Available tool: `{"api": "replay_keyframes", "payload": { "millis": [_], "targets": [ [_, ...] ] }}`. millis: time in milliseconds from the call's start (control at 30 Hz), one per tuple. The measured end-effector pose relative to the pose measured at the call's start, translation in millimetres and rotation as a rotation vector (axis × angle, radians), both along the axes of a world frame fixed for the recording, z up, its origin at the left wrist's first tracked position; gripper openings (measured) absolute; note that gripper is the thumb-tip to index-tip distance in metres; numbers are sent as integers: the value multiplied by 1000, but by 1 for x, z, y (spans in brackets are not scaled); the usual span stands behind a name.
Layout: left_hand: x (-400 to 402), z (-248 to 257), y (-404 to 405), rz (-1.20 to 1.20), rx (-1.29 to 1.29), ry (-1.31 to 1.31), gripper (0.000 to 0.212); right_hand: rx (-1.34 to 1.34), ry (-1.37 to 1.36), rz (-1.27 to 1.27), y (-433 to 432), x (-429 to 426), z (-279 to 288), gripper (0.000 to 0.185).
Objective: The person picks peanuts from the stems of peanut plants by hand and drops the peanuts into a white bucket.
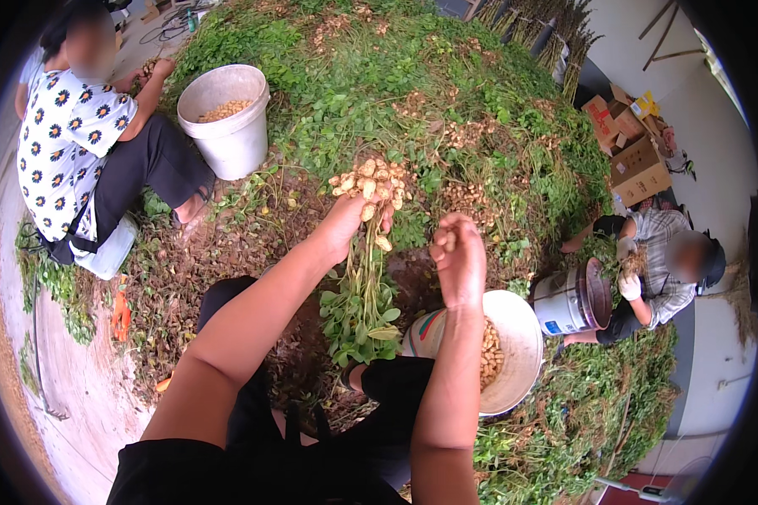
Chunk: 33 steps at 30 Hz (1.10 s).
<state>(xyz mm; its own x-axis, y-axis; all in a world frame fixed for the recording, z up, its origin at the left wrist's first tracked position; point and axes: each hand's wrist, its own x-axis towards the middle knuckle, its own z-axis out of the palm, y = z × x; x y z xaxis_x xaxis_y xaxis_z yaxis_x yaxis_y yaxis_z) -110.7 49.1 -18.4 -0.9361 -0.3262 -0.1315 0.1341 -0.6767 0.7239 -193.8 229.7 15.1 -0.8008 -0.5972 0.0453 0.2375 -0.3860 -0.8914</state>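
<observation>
My left hand (346, 222) grips a bunch of pulled peanut plants (367, 278) by the stems. Its cluster of pale peanut pods (371, 180) points away from me, and the green leaves hang towards my knees. To the right of the bunch and apart from it, my right hand (462, 255) is raised with its fingers curled around a few peanuts (442, 245), partly hidden by the fingers. Below that hand, a white bucket (511, 353) leans between my right forearm and the plants, with loose peanuts (491, 353) inside. My forearm covers part of this bucket.
A large heap of peanut plants (354, 95) spreads ahead. At left, a seated person (79, 139) handles peanuts beside another white bucket (227, 142). A gloved person (657, 265) works at right by a third bucket (568, 300). Cardboard boxes (638, 167) stand by the wall.
</observation>
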Motion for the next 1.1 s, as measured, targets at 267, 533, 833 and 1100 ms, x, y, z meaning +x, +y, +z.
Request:
{"api": "replay_keyframes", "payload": {
  "millis": [267, 533, 833, 1100],
  "targets": [
    [3, 14, 20, -91, -124, -100, 32, 215, 298, 83, -26, 20, -20, 19],
    [-3, 7, 3, 74, 48, -117, 16, -231, -47, 31, -2, 17, 11, 24],
    [0, 10, 10, 84, -152, -205, 23, 674, 757, 19, -22, 37, -6, 22],
    [-5, 4, 15, 324, -484, -116, 22, 468, 562, 242, -20, 40, -9, 29]
  ]
}}
